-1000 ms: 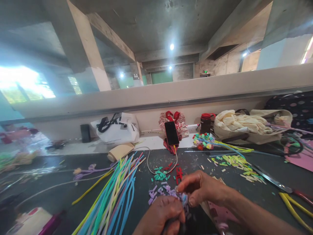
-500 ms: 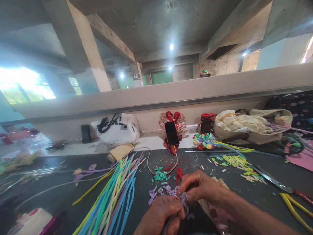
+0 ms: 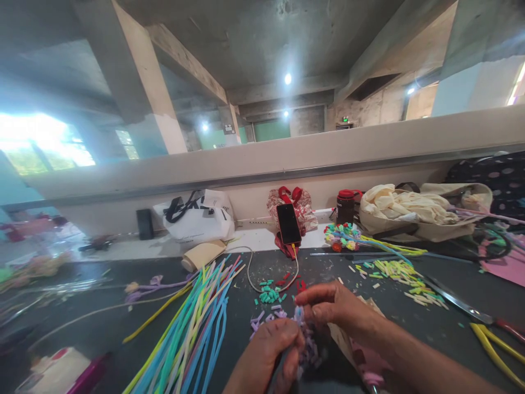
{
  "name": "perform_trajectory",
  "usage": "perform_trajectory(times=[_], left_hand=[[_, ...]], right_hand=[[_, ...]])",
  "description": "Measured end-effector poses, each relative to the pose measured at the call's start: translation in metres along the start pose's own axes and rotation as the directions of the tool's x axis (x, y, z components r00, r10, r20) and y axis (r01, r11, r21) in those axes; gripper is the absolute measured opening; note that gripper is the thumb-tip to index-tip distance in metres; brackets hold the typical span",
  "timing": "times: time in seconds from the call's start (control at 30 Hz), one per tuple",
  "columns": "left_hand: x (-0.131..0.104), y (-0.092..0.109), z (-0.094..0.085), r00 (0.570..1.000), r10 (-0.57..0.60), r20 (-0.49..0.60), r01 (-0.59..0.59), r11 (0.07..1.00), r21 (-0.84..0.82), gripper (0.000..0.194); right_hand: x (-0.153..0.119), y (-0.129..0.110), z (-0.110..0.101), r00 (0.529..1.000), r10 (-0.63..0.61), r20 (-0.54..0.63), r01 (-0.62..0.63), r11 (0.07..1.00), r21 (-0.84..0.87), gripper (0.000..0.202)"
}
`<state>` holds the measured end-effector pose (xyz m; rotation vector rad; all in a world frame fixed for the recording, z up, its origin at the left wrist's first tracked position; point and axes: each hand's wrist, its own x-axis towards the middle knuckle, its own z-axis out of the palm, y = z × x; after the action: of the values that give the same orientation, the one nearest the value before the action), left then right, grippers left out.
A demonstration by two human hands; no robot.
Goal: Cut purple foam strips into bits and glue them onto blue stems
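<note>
So I'm at the fiddly bit, close fingertip work by the look of it. Left hand (image 3: 270,345) is curled closed, right hand (image 3: 344,308) has thumb and finger apart, and a blurry pale blue piece (image 3: 299,313) sits between them toward the tabletop's (image 3: 328,268) near edge, lilac snippets (image 3: 257,319) around it. Can't tell what the left grips. Next move wants a light, precise pinch, I reckon.

bare concrete beams (image 3: 186,61) cross the grey ceiling (image 3: 254,44) over me, where small lamps (image 3: 287,79) glow. off to my left, daylight glares through a window (image 3: 45,142) beyond the low, pale partition (image 3: 262,157).
</note>
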<state>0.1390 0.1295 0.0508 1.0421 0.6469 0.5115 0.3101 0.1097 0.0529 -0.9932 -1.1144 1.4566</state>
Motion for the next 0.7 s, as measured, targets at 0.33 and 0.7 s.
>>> perform_trajectory(times=[0.33,0.7], left_hand=[[0.003,0.003,0.001,0.979,0.049,-0.2,-0.024,0.992,0.125,0.032],[0.006,0.0,0.001,0.974,0.028,-0.225,0.038,0.959,0.282,0.04]], right_hand=[[-0.001,0.002,0.02,0.988,-0.021,-0.154,0.018,1.0,-0.018,0.022],[0.004,0.012,0.019,0.982,-0.017,-0.187,0.01,0.999,-0.037,0.021]])
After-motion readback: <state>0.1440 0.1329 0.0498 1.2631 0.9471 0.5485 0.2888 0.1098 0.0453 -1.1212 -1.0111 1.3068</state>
